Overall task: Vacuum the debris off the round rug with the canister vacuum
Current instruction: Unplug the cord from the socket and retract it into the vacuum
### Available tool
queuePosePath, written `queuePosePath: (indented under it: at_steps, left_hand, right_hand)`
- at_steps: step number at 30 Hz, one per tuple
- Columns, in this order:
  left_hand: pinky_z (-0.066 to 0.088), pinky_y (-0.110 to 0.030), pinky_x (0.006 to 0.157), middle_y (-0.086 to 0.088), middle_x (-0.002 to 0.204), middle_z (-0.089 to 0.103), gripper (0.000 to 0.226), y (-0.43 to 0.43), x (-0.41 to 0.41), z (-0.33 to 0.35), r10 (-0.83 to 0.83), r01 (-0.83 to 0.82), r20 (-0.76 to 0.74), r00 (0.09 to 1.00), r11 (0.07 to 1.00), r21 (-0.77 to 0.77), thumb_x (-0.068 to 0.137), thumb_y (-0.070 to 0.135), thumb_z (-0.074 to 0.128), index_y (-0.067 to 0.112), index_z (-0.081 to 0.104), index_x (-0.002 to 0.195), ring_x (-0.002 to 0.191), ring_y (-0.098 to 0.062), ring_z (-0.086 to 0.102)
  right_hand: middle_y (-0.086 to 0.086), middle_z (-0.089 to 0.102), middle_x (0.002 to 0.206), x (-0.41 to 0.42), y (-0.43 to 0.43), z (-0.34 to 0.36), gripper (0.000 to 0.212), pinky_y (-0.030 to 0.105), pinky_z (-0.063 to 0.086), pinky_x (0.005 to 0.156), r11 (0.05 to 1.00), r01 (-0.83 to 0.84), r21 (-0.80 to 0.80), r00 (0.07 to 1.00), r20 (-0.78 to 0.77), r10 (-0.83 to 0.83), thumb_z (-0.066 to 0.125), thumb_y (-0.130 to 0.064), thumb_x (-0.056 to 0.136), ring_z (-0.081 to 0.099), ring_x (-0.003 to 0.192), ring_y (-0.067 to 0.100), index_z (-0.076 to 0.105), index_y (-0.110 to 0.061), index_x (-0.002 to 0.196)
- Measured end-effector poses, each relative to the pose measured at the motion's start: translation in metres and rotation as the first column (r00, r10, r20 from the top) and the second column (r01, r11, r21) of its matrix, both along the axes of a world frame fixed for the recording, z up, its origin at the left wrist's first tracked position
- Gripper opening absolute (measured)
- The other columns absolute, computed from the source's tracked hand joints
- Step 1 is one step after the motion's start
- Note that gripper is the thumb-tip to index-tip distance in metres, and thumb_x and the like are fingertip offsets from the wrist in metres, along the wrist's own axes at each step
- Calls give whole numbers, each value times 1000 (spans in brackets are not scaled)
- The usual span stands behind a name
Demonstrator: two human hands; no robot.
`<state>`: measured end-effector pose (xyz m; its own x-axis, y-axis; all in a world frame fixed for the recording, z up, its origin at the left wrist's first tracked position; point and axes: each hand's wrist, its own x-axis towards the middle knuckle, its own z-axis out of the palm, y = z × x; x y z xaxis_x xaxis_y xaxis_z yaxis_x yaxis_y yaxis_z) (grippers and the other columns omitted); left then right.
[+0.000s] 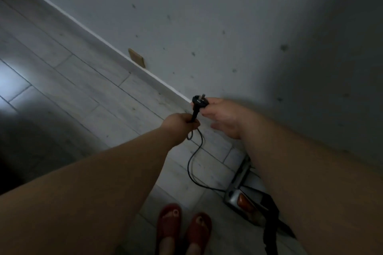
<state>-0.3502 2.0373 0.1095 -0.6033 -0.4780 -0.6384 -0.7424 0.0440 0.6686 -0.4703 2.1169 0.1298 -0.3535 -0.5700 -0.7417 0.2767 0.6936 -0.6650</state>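
right hand (222, 117) pinching round black plug (198, 100), left hand (182, 123) gripping thin cord (191, 159)

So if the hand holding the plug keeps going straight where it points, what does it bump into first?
Probably the wall. The right hand points the plug at its low part, just above the skirting board. No socket shows there, and depth is hard to judge.

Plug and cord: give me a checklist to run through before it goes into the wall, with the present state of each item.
1. Plug held in right hand: ok.
2. Prongs clear of fingers: ok, they point away from the hand.
3. Cord held below the plug by left hand: ok.
4. Cord has slack down to the canister vacuum: ok, it hangs in a loose loop.
5. Wall socket located: cannot tell, none recognisable.
6. Round rug nearby: cannot tell, not in view.
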Motion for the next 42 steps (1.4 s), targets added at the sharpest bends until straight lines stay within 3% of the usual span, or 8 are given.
queuePosePath:
  at_steps: [3,10,15,19,26,33,35,42]
  left_hand:
    - [45,-31,88,-8,113,65,27,25,1,-3,-63,63,3,998,998,-1,91,27,58,16,66,114,104,-24,59]
    - [40,-14,62,-4,103,62,20,61,-7,-3,-29,30,-36,999,999,26,91,20,59,15,67,109,89,-14,54]
    - [36,-10,58,-1,97,60,24,91,-16,-6,-37,38,19,999,999,-9,92,24,58,14,67,112,85,-13,53]
    - [40,-19,63,-3,103,61,29,122,-20,-5,15,-11,75,997,998,-60,93,27,57,15,63,119,89,-13,52]
    - [46,-34,93,-11,117,64,31,182,-4,-18,208,-188,119,971,969,-158,94,28,55,13,64,120,108,-27,58]
    - [42,-30,84,-12,121,61,28,216,34,-57,386,-345,167,907,910,-230,98,20,47,14,62,120,109,-28,56]
    - [44,-31,82,-13,119,62,28,218,45,-67,409,-359,182,894,898,-254,98,18,45,13,62,120,107,-31,57]
    - [43,-31,81,-13,118,62,26,243,88,-126,445,-379,237,864,883,-276,97,16,45,14,64,116,106,-32,57]
  right_hand:
    - [-1,58,135,3,27,-2,40,35,33,94,999,40,18,999,1,-40,54,-7,94,48,127,15,61,-21,131]
    - [1,57,136,1,65,-2,39,36,32,95,993,116,-1,993,23,-116,54,-5,93,46,130,17,63,-21,128]
    - [3,58,134,-11,96,-8,37,35,33,95,996,88,-13,995,40,-87,55,-6,95,46,129,17,62,-20,128]
    - [7,58,134,-21,122,-10,35,33,34,102,1000,10,-30,999,52,-8,54,-7,97,47,129,20,61,-20,129]
    - [-4,53,140,-37,174,-25,44,27,32,106,978,-194,-74,980,-49,191,52,-6,97,44,131,12,52,-18,140]
    - [-1,48,146,-32,228,-80,47,27,31,111,960,-278,3,951,-139,276,51,-9,99,45,133,18,47,-16,144]
    - [0,42,151,-28,240,-92,49,22,30,104,920,-380,97,895,-214,392,49,-12,100,42,135,19,41,-19,148]
    - [4,7,164,6,290,-159,62,26,18,115,593,-655,469,492,-331,805,37,-14,104,18,148,22,5,-15,157]
